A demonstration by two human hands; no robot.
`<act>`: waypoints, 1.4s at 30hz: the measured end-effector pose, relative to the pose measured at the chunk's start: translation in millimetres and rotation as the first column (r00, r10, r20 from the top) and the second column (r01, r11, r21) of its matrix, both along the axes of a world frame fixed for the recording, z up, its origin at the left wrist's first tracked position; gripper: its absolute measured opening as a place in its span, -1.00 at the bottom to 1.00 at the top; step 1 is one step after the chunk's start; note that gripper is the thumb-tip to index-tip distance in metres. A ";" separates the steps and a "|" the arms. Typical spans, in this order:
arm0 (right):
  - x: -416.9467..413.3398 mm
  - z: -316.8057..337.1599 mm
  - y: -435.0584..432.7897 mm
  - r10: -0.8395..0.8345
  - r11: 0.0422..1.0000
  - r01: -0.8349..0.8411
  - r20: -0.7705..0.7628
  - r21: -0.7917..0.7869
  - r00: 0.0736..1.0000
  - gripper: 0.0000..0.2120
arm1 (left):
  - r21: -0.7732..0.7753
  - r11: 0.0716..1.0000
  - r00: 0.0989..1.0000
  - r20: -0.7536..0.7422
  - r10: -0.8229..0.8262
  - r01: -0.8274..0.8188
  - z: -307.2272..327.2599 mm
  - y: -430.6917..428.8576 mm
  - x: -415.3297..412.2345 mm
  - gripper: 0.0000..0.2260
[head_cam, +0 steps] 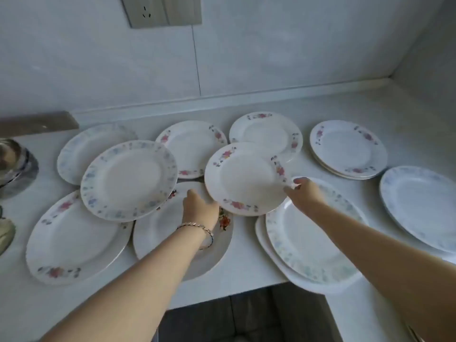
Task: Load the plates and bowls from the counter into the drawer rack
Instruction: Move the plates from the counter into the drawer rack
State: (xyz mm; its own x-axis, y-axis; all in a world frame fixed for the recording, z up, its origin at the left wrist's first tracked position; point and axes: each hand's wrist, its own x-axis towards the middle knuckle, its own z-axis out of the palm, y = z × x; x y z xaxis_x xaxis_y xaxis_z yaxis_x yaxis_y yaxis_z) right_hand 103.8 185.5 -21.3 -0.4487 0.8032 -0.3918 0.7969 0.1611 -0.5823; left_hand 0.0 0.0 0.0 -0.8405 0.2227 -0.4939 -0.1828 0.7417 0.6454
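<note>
Several white plates with flowered rims lie spread over the white counter, some overlapping. A pink-flowered plate in the middle is tilted up off the others. My right hand pinches its right rim. My left hand, with a bracelet at the wrist, reaches under its left edge; the fingers are hidden beneath the plate. Under my left hand lies a plate with an orange flower. A blue-flowered plate rests on its neighbours at the left. No bowls and no drawer rack are in view.
Two stacked plates overhang the counter's front edge under my right forearm. A pair of plates and a large pale plate lie at the right. A metal pot stands at the far left. The tiled wall holds a socket.
</note>
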 end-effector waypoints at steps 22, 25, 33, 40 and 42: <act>119.9 17.3 53.8 -0.109 0.980 0.104 -0.018 -0.168 0.994 -0.86 | 0.058 0.986 0.942 0.291 -0.168 0.157 -14.7 61.0 66.9 -0.71; 145.2 8.0 52.5 -0.127 0.983 0.126 0.004 -0.134 0.992 -0.93 | 0.017 0.974 0.926 0.305 -0.221 0.227 -22.6 71.1 86.3 -0.68; 156.8 -8.6 46.8 -0.188 0.978 0.187 -0.001 -0.094 0.982 -0.59 | -0.190 0.916 0.925 0.220 -0.310 0.352 -34.1 79.5 97.8 -0.59; 159.2 -11.2 53.1 -0.124 0.981 0.142 0.136 -0.129 0.983 -0.51 | -0.332 0.830 0.894 0.171 -0.414 0.447 -40.9 86.6 100.5 -0.42; 156.3 -11.5 56.3 -0.123 0.980 0.146 0.166 -0.136 0.978 -0.45 | -0.378 0.814 0.897 0.157 -0.412 0.440 -40.7 87.3 98.2 -0.39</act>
State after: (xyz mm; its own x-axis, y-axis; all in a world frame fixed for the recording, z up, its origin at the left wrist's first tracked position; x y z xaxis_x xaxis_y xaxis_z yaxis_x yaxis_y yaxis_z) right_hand 260.1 241.8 -32.8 -0.2646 0.7806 -0.5662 0.8881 -0.0316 -0.4585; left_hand 98.2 87.3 -40.7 -0.6699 0.3262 -0.6670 0.1806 0.9429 0.2797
